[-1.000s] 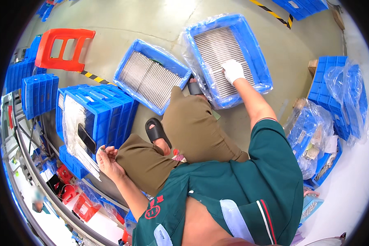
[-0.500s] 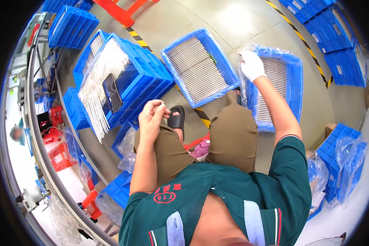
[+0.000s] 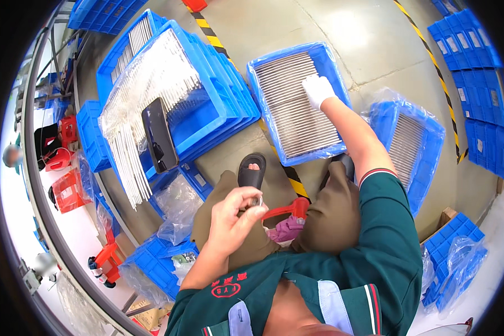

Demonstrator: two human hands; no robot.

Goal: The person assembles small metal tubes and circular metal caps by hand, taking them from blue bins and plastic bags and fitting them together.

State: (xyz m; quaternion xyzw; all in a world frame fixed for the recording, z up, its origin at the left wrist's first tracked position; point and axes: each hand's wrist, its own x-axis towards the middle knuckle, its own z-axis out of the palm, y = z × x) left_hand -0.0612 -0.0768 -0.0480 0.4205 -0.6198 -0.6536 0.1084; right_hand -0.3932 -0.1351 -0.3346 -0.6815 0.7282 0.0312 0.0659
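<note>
My left hand [image 3: 233,220] is bare and held over my left thigh, thumb and fingers closed together. A small greyish bit shows between the fingertips, too small to name. My right hand [image 3: 320,92], in a white glove, rests over the far right part of the middle blue crate [image 3: 271,119]. Its fingertips are at the grey metal rods [image 3: 297,120] there, and the glove hides whether they grip any. The rods lie side by side in rows, inside a clear plastic liner.
Right of it stands another blue crate [image 3: 427,175] with rods. At left, stacked blue crates [image 3: 210,109] hold white rods [image 3: 130,162] on plastic, with a black phone [image 3: 159,136] on top. More blue crates [image 3: 469,95] stand far right. Yellow-black tape [image 3: 210,33] marks the floor.
My right hand has moved left from the right-hand crate to the middle one. My left hand, still closed, has come nearer my body and rightward. The whole view has shifted.
</note>
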